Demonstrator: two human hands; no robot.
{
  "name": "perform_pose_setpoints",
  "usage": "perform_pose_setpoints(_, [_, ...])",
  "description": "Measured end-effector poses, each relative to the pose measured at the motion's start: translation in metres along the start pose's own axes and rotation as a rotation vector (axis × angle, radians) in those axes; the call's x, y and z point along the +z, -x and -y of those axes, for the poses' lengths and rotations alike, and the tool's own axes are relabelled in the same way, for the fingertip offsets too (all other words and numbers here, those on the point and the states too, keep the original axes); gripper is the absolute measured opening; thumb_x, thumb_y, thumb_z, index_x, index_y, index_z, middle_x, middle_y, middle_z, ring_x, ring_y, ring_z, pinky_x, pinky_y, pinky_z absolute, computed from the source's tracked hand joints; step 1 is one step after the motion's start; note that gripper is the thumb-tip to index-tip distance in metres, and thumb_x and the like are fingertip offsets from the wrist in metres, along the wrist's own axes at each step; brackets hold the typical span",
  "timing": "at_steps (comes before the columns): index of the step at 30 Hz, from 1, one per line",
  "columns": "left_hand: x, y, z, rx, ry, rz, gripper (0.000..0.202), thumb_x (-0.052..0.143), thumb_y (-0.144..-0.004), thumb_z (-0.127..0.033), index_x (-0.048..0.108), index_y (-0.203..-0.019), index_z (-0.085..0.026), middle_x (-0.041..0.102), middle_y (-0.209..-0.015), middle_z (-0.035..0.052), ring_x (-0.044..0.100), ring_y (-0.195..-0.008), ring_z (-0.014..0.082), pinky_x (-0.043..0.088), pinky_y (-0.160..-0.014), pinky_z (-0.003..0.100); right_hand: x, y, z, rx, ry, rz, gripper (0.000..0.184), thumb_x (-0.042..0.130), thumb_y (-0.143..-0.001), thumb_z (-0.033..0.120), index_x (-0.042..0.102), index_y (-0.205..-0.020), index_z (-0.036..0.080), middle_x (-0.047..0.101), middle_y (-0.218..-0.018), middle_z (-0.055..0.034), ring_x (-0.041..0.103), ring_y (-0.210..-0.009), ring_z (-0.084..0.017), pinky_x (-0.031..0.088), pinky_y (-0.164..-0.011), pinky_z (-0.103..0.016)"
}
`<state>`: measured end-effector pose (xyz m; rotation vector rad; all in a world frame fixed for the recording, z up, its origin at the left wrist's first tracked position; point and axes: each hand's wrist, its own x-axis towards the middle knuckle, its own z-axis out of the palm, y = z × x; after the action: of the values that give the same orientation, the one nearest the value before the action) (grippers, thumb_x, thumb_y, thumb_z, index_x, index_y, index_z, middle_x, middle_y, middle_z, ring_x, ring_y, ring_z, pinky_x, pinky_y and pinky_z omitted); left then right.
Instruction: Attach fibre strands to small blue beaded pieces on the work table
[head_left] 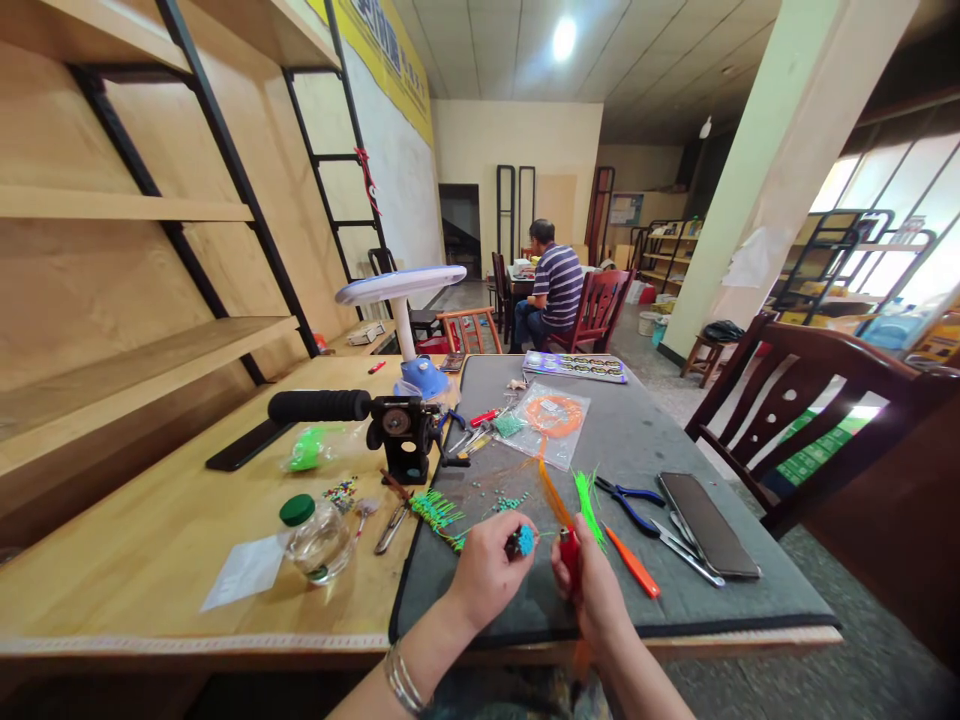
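Note:
My left hand (487, 560) is closed around a small dark piece with a bright blue end (526, 541); most of it is hidden in the fingers. My right hand (592, 580) grips a red lighter (570, 556), its top near the blue end but apart from it. A thin greenish strand spans the gap between the hands. Orange threads (553, 490) run behind the right hand from a bag holding an orange coil (555, 415). Beyond it lie bright green strands (587, 507). Left of my left hand is a row of green-and-yellow tufted pieces (435, 510).
An orange-handled tool (634, 562), blue pliers (634, 500), tweezers (686, 555) and a phone (709, 525) lie right on the grey mat. A black clamp device (401, 435), lidded jar (319, 540) and lamp (412, 375) stand left. A person (555, 285) sits at another table.

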<state>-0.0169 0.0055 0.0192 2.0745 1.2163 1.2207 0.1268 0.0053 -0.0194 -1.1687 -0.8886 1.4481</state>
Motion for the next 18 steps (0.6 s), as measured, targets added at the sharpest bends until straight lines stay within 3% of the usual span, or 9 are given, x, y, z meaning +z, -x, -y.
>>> perform_pose_setpoints(4, [-0.0021,-0.0003,0.0022,0.018,-0.036,-0.009,0.011,0.054,-0.079,-0.013,0.064,-0.077,-0.018,0.066,-0.073,0.0026,0.06,-0.069,0.0156,0.042,-0.064,0.023,0.0081,-0.0067,-0.0052,0.074,0.004,-0.054,0.056,0.039,-0.078,0.064,0.046,-0.045,0.02,0.028,-0.035,0.0079,0.023,-0.032,-0.006,0.016,-0.034,-0.019])
perform_pose_setpoints(7, [-0.0026,-0.0004,0.0027,0.029,-0.05,-0.014,0.012,0.054,-0.078,-0.012,0.064,-0.077,-0.019,0.067,-0.074,0.0028,0.06,-0.071,0.0161,0.042,-0.066,0.023,0.0078,-0.0076,-0.0083,0.052,0.043,-0.084,0.052,0.039,-0.078,0.06,0.044,-0.044,0.021,0.027,-0.034,0.0082,0.019,-0.031,-0.006,0.013,-0.033,-0.02])
perform_pose_setpoints(18, [-0.0021,-0.0004,0.0018,0.039,-0.064,0.015,0.014,0.052,-0.078,-0.011,0.063,-0.079,-0.019,0.067,-0.076,0.0031,0.06,-0.074,0.017,0.042,-0.067,0.025,0.0084,-0.0042,-0.0082,-0.017,0.114,-0.07,0.052,0.035,-0.08,0.057,0.041,-0.041,0.023,0.028,-0.034,0.0061,0.02,-0.033,-0.009,0.014,-0.033,-0.022])
